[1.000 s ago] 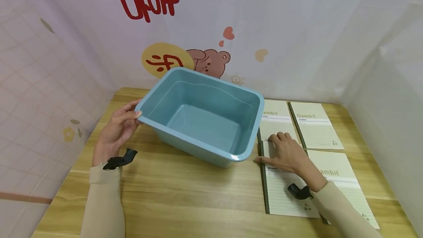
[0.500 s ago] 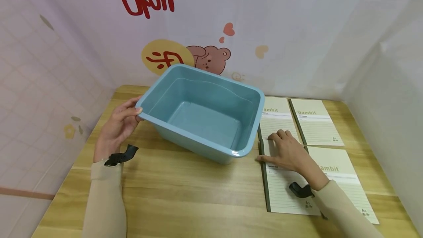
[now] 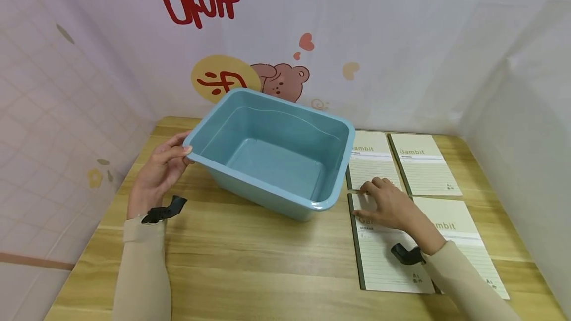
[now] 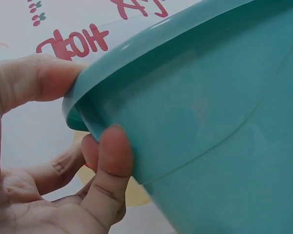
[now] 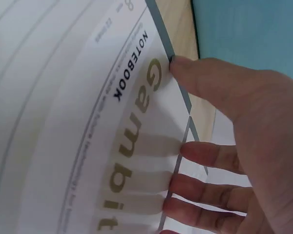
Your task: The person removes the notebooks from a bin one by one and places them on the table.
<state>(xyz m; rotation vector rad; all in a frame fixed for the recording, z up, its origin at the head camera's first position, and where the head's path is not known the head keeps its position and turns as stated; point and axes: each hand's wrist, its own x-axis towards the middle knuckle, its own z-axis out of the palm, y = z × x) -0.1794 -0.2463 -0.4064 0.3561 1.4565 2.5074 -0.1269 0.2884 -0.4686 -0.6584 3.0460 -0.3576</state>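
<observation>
My left hand (image 3: pixel 161 175) pinches the left rim of a blue plastic basin (image 3: pixel 278 165), thumb on top and fingers beneath. The basin is tilted, its open top facing me, and nothing shows inside. My right hand (image 3: pixel 387 206) is over the near left notebook (image 3: pixel 392 261), a pale cover with a dark green spine. In the right wrist view its thumb (image 5: pixel 183 68) touches the spine while the fingertips (image 5: pixel 185 185) meet the top edge, so the hand grips the corner. Part of the printed title is hidden under the hand in the head view.
Beside it lies a second near notebook (image 3: pixel 459 246), partly under the right forearm. Two more, a far left notebook (image 3: pixel 372 162) and a far right notebook (image 3: pixel 424 165), lie behind. A wooden table (image 3: pixel 250 271) carries everything, with a printed curtain (image 3: pixel 401 38) along its back edge.
My right thumb has drawn in to the notebook's spine, and a thin gap now shows between that notebook and the one behind. The left hand and basin hold their place.
</observation>
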